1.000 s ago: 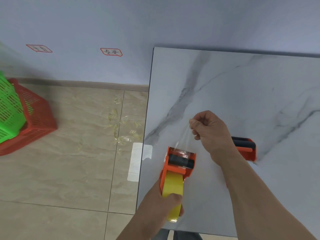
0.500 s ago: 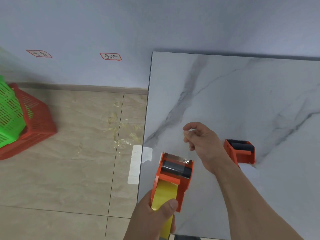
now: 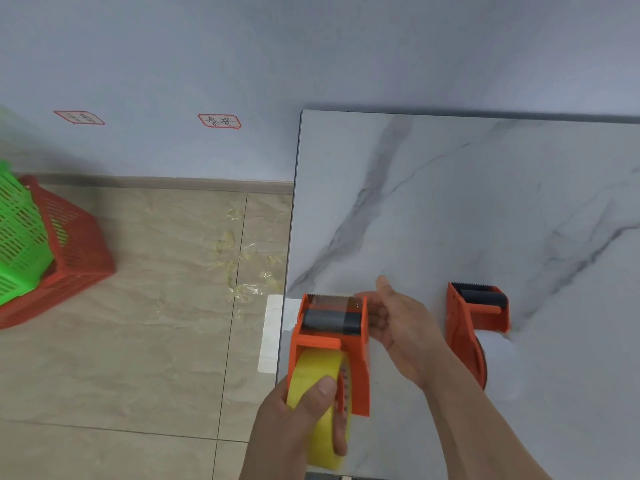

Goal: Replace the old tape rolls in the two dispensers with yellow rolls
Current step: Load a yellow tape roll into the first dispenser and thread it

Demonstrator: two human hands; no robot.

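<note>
In the head view, an orange tape dispenser (image 3: 330, 344) is held above the left edge of the marble table (image 3: 450, 209). It is grasped by the left hand (image 3: 294, 420), whose thumb and fingers are curled round the yellow tape roll (image 3: 320, 407) already seated in it. The right hand (image 3: 398, 327) is placed just beside the dispenser's right side, near the black roller; its fingers are loosely bent toward the frame, and it cannot be told whether something is pinched between them. A second orange dispenser (image 3: 476, 323) is lying on the table, apart from the first, to the right of the right wrist. Its roll is mostly hidden, so its colour cannot be told.

The dispenser is judged to be light and stiff, made of hard plastic. The serrated blade at the front should be avoided; the side plates or the roll itself are the safer places to hold. The tape is judged thin, sticky and easily folded on itself.

Two dispensers are counted, one yellow roll, and two hands. On the floor, two baskets are seen, a green basket (image 3: 17, 244) inside a red basket (image 3: 79, 251), and several crumpled tape scraps (image 3: 242, 265). Two labels are fixed on the wall.
</note>
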